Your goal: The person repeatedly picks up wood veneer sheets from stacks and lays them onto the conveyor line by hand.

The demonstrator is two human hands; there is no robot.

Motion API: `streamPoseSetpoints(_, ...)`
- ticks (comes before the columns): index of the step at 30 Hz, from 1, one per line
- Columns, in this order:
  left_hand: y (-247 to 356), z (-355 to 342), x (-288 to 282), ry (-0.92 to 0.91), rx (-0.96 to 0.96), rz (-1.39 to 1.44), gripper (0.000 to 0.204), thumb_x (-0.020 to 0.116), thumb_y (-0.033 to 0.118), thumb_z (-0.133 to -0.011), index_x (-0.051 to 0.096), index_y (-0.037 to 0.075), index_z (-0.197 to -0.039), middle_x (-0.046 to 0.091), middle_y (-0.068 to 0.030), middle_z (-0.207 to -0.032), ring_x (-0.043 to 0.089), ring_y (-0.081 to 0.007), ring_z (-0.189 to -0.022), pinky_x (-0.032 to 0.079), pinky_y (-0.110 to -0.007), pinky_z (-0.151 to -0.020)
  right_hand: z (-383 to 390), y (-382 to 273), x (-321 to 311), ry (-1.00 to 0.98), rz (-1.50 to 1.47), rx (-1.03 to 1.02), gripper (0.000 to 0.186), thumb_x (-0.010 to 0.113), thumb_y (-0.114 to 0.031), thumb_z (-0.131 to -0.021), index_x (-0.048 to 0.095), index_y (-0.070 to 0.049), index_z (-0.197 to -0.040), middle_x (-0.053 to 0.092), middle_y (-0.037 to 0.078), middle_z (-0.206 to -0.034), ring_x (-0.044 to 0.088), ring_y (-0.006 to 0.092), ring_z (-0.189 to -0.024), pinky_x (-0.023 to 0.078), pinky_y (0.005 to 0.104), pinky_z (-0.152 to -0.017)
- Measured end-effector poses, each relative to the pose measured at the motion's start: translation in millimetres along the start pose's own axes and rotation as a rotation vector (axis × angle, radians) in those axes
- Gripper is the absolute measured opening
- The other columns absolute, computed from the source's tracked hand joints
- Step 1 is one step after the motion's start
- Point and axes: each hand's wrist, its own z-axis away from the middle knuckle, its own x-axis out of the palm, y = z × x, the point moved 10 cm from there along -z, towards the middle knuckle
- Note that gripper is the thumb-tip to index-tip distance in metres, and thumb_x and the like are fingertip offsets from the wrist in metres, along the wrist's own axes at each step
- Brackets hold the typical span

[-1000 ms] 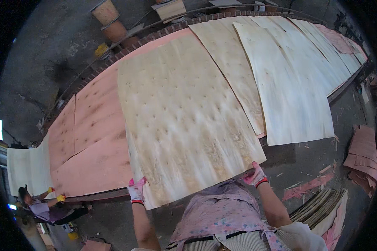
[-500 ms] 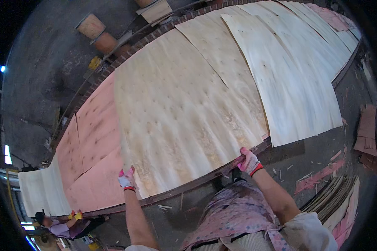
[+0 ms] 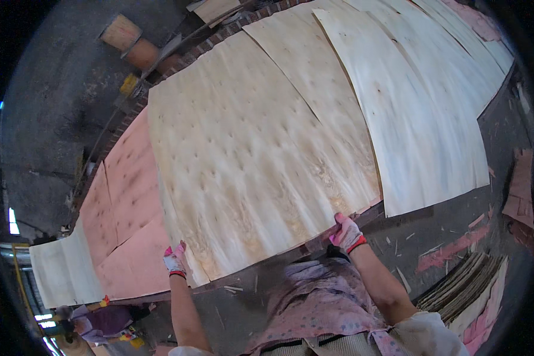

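A large pale wood veneer sheet [image 3: 243,154], knotty and brown-stained along its near edge, lies across the long table in front of me. My left hand [image 3: 175,260], in a white glove stained pink with a red cuff, is closed on the sheet's near left corner. Farther right along the same edge, my right hand [image 3: 345,232], gloved alike, pinches the veneer with the thumb on top; its fingers underneath are hidden. To the left, pink-coated sheets [image 3: 130,196] show dark spots and a split. Whiter veneer sheets [image 3: 421,130] overlap at the right.
A brick ledge [image 3: 219,40] runs along the table's far side, with wooden spools [image 3: 121,32] beyond. At lower right stands a stack of veneer [image 3: 466,291], near scraps and a pink strip [image 3: 454,249] on the floor. Another person [image 3: 104,320] works at lower left.
The veneer sheet has shifted left and away, covering more of the pink surface at its far left corner. Both my hands have moved slightly left with it. The other person has changed posture.
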Motion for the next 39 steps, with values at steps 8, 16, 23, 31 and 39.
streamPoseSetpoints(8,-44.5,19.4,-4.1,0.146,0.088,-1.364,0.069,0.063,0.038,-0.078,0.037,-0.013,-0.116,0.052,-0.0266,-0.115,0.052,-0.032,-0.107,0.043,-0.038,-0.091,-24.1,11.1,6.7,0.036,-0.007,-0.137,0.035,0.059,-0.047,-0.081,0.056,-0.013,-0.074,0.058,0.002,-0.067,0.054,0.0231,-0.057,0.047,0.0409,-0.057)
streamPoseSetpoints(16,-61.0,-7.5,46.3,0.044,0.213,-2.262,0.058,0.055,0.059,-0.072,0.065,0.005,-0.09,0.064,-0.0175,-0.09,0.06,-0.0333,-0.091,0.045,-0.042,-0.08,48.7,36.3,-5.9,0.272,0.308,-0.936,0.028,0.061,-0.03,-0.086,0.057,-0.011,-0.106,0.06,0.0,-0.083,0.053,0.0103,-0.066,0.044,0.0274,-0.057)
streamPoseSetpoints(23,-70.8,14.3,101.3,-0.174,-0.04,-2.213,0.037,0.053,0.044,-0.079,0.065,0.009,-0.079,0.065,-0.0136,-0.083,0.064,-0.0301,-0.078,0.048,-0.045,-0.071,23.3,243.3,234.4,-0.097,1.529,-1.042,0.049,0.063,-0.023,-0.082,0.047,-0.001,-0.123,0.061,0.011,-0.107,0.058,0.0218,-0.099,0.045,0.0309,-0.086)
streamPoseSetpoints(31,-104.0,1.6,106.9,-0.333,0.154,-2.021,0.034,0.046,0.037,-0.081,0.067,0.01,-0.08,0.065,-0.0151,-0.079,0.063,-0.0329,-0.072,0.048,-0.045,-0.068,6.1,382.3,473.4,-0.407,2.12,-1.358,0.061,0.059,-0.027,-0.075,0.041,-0.004,-0.128,0.051,0.014,-0.122,0.048,0.0294,-0.113,0.035,0.0403,-0.098)
streamPoseSetpoints(39,-58.6,-33.6,-23.6,-0.146,-0.167,-1.834,0.067,0.051,0.071,-0.069,0.065,0.006,-0.078,0.064,-0.0192,-0.08,0.062,-0.0349,-0.08,0.048,-0.042,-0.074,-87.0,436.6,559.3,-0.632,2.522,-1.887,0.045,0.056,-0.021,-0.074,0.049,-0.012,-0.117,0.047,0.008,-0.124,0.048,0.0243,-0.11,0.031,0.0405,-0.099)
